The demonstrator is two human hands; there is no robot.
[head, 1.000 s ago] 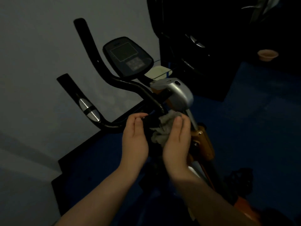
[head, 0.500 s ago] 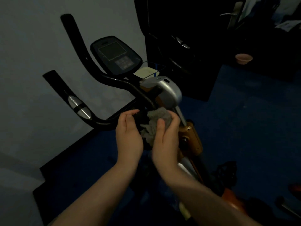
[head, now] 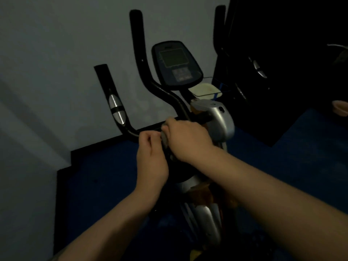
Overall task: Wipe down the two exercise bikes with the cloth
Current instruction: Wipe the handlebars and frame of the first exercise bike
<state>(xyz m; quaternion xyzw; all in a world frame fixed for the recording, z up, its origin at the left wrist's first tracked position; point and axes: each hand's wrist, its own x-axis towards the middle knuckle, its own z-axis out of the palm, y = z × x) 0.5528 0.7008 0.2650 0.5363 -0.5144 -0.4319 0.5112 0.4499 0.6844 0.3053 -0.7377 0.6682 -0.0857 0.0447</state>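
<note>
Looking down from the head camera in a dim room, a person is standing over an exercise bike [head: 212, 129] set against a pale wall [head: 56, 53]. Both bare forearms are reaching forward to the middle of the black handlebar [head: 139, 59], just below the display console [head: 176, 65].

The right hand [head: 188, 140] is curling over a grey cloth [head: 164, 137], and its fingers are grasping the fabric and pressing it against the bar near the silver stem cover [head: 220, 121]; this looks like the wiping stroke itself. Only a small strip of cloth is showing between the two hands, the rest being hidden under the right palm.

The left hand [head: 151, 157] is sitting just beside it with its fingers curled. They are seeming to pinch the cloth's near edge or the bar, but the dark picture is not letting me tell which. It is probably steadying things so the cloth does not slip.

A silver sensor pad [head: 116, 108] is shining on the left grip. Blue flooring [head: 291, 157] is lying beneath. A dark cabinet [head: 282, 72] is standing to the right. A second bike is not clearly showing.
</note>
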